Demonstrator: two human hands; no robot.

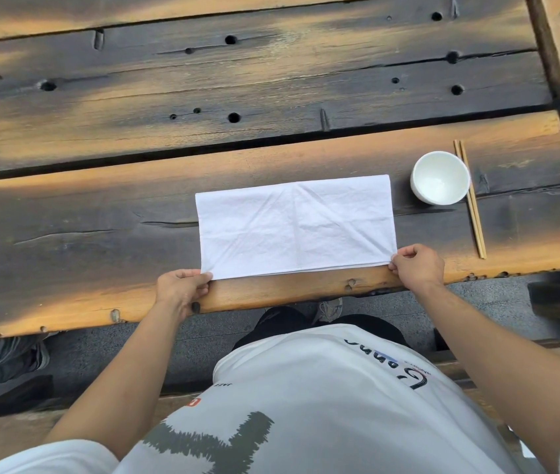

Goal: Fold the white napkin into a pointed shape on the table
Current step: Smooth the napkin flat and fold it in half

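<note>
Napkin (295, 225) lies flat on the table (66, 241) near its front edge, folded to a white rectangle with faint creases meeting at the top middle. Left hand (181, 290) pinches the near left corner between thumb and fingers. Right hand (415, 265) pinches the near right corner the same way. Well apart to the right stands a white bowl (440, 177), with chopsticks (471, 200) just beside it

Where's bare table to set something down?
Free: the table left of the white napkin, and the planks beyond it. Crowded: right of the napkin, bowl and chopsticks. Near edge taken by left hand and right hand.
</note>
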